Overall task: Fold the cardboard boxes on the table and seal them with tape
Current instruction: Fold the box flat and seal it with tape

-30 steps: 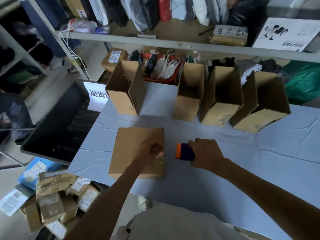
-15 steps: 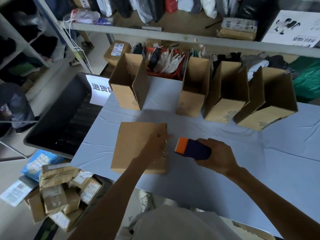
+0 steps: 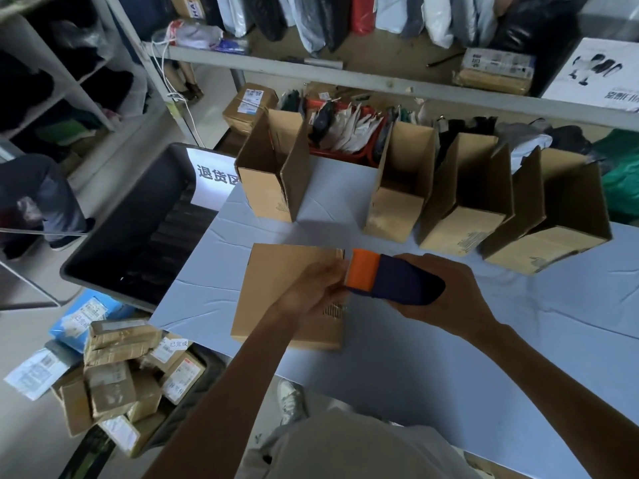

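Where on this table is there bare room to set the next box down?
The table is bare right of the right hand, below the rightmost of the four open boxes, and along the near edge. A smaller gap lies between the far-left open box and its neighbour. The back edge is crowded; the flat box fills the left.

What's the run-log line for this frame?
stage: pre-seal | right hand: holds tape gun | left hand: at gun's orange end, over flat box | open boxes: four upright at table back
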`<control>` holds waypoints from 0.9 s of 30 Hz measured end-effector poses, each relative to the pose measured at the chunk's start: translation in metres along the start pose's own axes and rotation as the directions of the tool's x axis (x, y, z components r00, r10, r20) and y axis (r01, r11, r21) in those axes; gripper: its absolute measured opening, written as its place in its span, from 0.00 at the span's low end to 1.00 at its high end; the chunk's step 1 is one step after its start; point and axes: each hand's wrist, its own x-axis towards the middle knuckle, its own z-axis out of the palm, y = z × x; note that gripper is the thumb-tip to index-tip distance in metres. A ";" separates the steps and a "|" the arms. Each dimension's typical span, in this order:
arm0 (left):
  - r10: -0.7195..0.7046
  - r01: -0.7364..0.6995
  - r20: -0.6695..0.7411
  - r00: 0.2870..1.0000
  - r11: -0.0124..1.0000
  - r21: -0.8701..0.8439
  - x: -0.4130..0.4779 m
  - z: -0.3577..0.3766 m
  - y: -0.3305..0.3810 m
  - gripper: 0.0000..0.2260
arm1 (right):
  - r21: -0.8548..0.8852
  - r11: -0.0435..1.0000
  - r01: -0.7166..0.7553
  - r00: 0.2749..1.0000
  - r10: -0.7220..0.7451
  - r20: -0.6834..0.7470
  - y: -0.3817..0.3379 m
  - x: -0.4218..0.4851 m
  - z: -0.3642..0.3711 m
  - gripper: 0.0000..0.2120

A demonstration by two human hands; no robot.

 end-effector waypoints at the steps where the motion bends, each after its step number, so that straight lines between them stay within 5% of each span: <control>1: 0.018 -0.017 -0.022 1.000 0.999 0.047 0.001 0.000 0.003 0.10 | -0.007 1.000 0.006 1.000 -0.005 0.010 0.000 0.003 0.000 0.31; 9: 0.133 -0.006 -0.295 0.946 0.918 0.397 0.004 0.004 0.030 0.06 | -0.006 0.998 0.069 0.997 -0.069 0.020 0.001 0.021 -0.003 0.30; 13: 0.192 0.061 -0.374 0.907 0.821 0.568 0.011 0.001 0.024 0.11 | 0.018 0.998 0.064 0.986 -0.066 0.152 0.011 0.026 0.002 0.30; 27: 0.238 0.154 -0.502 0.831 0.770 0.619 0.013 -0.025 0.004 0.15 | 0.085 0.996 0.012 0.959 -0.036 0.282 0.044 0.017 -0.013 0.21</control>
